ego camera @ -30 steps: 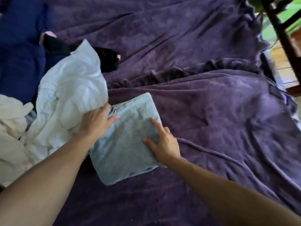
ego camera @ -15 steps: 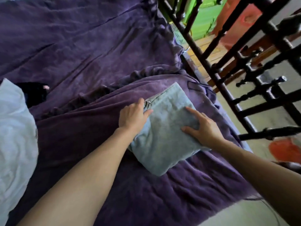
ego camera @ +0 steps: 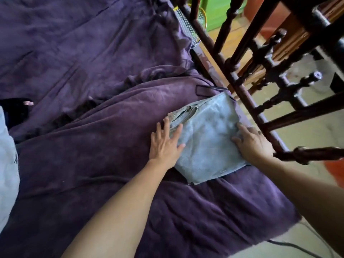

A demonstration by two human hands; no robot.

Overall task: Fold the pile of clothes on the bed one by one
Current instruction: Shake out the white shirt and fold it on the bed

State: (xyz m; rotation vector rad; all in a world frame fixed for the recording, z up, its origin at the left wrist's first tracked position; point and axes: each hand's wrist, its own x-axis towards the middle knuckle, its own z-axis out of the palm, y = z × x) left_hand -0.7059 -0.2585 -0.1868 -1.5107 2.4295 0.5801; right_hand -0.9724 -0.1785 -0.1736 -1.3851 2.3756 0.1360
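Jeans (ego camera: pixel 206 146) folded at bed (ego camera: pixel 93 146) edge | left hand (ego camera: pixel 163 146), right hand (ego camera: pixel 253 146) flat on top — gripping nothing | likely heavy, stiff — lift from sides

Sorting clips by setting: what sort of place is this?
Probably a bedroom: rumpled purple bedding, a dark turned-wood frame at its edge, and folded denim lying on top.

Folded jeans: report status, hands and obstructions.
Left hand open, flat on left edge; right hand open, pressing right edge. Folded jeans lying on purple blanket. Wooden bed rail close on right.
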